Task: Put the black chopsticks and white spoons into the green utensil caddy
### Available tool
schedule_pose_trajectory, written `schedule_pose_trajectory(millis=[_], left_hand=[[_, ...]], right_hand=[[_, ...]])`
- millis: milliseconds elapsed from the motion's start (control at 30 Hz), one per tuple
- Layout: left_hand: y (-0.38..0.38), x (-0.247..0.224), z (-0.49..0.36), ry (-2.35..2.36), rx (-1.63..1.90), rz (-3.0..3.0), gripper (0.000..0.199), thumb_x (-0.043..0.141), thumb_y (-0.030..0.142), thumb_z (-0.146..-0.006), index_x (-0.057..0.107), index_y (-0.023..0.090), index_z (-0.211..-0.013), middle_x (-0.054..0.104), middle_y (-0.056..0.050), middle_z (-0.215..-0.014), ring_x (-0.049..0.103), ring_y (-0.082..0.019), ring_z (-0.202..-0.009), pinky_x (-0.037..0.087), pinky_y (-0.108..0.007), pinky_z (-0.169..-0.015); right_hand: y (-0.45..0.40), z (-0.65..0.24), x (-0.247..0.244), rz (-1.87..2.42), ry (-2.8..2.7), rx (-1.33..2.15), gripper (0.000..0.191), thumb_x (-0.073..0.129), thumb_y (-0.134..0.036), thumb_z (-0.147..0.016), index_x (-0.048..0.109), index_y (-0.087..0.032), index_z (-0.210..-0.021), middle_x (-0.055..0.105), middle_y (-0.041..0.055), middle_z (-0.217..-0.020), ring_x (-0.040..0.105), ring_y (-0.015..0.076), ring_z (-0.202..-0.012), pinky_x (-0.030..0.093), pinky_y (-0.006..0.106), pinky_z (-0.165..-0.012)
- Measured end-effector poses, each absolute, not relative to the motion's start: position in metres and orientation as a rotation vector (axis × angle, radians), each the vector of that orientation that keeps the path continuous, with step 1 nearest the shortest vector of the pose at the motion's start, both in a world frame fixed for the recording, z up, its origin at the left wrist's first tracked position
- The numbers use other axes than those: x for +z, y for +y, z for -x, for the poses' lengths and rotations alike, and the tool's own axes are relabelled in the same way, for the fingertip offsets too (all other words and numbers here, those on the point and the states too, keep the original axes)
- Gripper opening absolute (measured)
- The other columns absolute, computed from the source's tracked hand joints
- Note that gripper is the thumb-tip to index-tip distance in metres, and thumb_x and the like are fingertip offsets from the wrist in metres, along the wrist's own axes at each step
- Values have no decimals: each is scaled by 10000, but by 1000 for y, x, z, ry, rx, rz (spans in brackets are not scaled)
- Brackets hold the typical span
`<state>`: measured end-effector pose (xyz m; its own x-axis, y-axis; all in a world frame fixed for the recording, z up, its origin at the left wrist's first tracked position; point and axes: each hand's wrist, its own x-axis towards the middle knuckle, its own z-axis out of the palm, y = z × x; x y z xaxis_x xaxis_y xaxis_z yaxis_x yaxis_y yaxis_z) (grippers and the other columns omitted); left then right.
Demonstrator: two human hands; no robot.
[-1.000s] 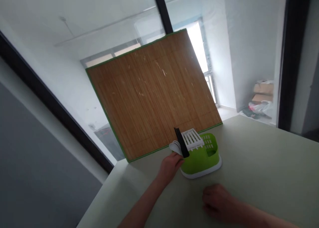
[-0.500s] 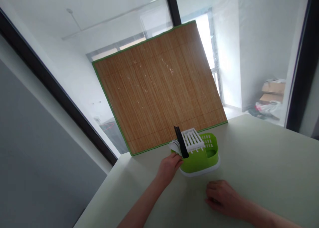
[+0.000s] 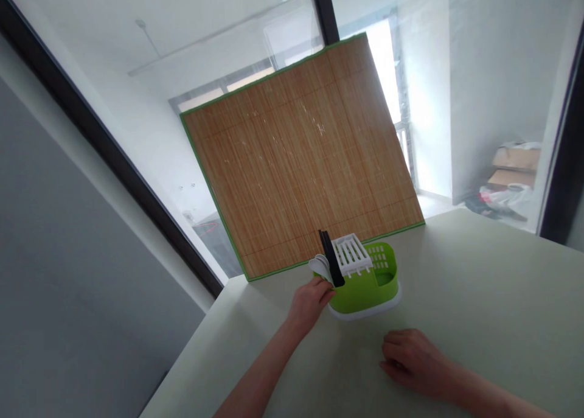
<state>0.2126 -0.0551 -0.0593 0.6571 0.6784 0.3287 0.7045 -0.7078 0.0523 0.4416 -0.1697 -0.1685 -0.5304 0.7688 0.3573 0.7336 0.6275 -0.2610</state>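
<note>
My left hand (image 3: 310,302) is closed at the left end of a green utensil holder (image 3: 362,296), its fingertips partly hidden against the side. The holder stands upright on a white base (image 3: 365,314). White spoons (image 3: 322,267) lean out of it just above my left fingers. Beside them rise several black chopsticks (image 3: 331,257). A white slotted rack (image 3: 351,254) sits across the holder's middle, with small hooks along its front. Nearer to me, my right hand (image 3: 410,360) rests on the table with curled fingers, apart from the holder and with nothing visible in it.
The pale table (image 3: 483,296) runs up to a glass wall. A bamboo mat (image 3: 301,162) with green edging leans against the glass behind the holder. Cardboard boxes (image 3: 515,162) and plastic bags lie beyond the glass at the right.
The holder and my left hand have shifted slightly left against the mat. My right hand stays curled on the table. The view itself has turned a little.
</note>
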Motion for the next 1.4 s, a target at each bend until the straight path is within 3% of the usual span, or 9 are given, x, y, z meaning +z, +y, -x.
schedule_pose_trajectory(millis=[133,333,533,767,1200,1400], left_hand=[[-59,-52,-211,-1175,-596,2797,216,480,363,-900,640,223,-938,625,-34,-951,606,-137,-740,457,-236,-659],[-40,-26,-204,-1369,-968,2625,303,526,343,-866,559,252,-1153,553,-39,-1134,597,-91,-707,481,-233,-692],[2,-9,-203,-1458,-691,2693,501,610,320,-796,485,276,-1279,545,-45,-1174,603,-116,-738,475,-261,-720],[14,-5,-216,-1281,-333,2827,416,647,304,-755,587,290,-1167,621,-27,-1134,583,-225,-1016,452,-309,-832],[4,2,-224,-1259,-422,2983,191,618,248,-756,634,206,-943,665,-16,-893,635,-181,-813,450,-245,-669],[2,-2,-223,-1255,-431,3041,195,558,216,-800,639,226,-977,672,-15,-940,634,-172,-867,451,-245,-732]], right_hand=[[-169,-442,-169,1192,-2408,98,210,441,-281,-895,529,-206,-720,599,9,-726,544,147,-674,289,273,-591],[-168,-443,-171,1189,-2409,107,196,449,-266,-887,521,-204,-716,598,2,-725,544,140,-670,282,272,-588],[-169,-442,-170,1188,-2404,116,201,444,-263,-891,523,-198,-718,603,7,-728,545,139,-668,275,270,-587],[-168,-443,-171,1186,-2412,116,208,441,-274,-894,529,-201,-720,603,7,-726,547,141,-666,286,272,-587],[-168,-443,-174,1179,-2428,128,223,432,-292,-899,531,-203,-720,605,10,-726,545,146,-668,289,269,-588],[-169,-443,-170,1185,-2433,141,197,444,-269,-890,530,-206,-724,603,6,-731,550,147,-678,302,264,-598]])
